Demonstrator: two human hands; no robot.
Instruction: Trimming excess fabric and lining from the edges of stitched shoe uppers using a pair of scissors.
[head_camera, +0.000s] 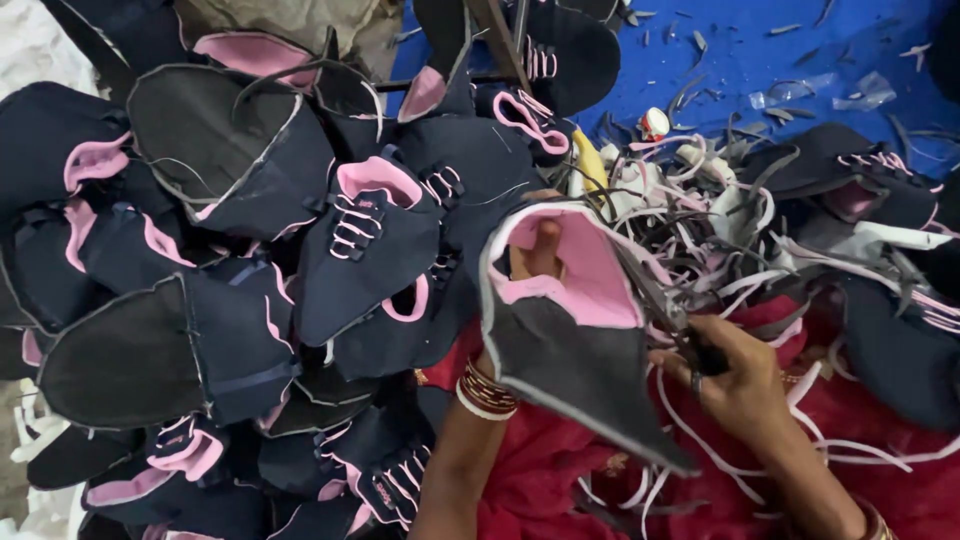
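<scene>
The left hand (540, 250) grips a navy shoe upper (575, 330) from inside its pink lining. The right hand (735, 385) is closed on scissors (660, 305), blades at the upper's right edge. Beyond the grip lie trimmed strips (700, 215); a pile of uppers (260, 270) sits left.

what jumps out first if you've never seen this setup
A big heap of navy shoe uppers with pink linings fills the left half. At centre the left hand is tucked inside one pink-lined upper while the right hand works scissors along its edge. Trimmed strips tangle behind.
</scene>
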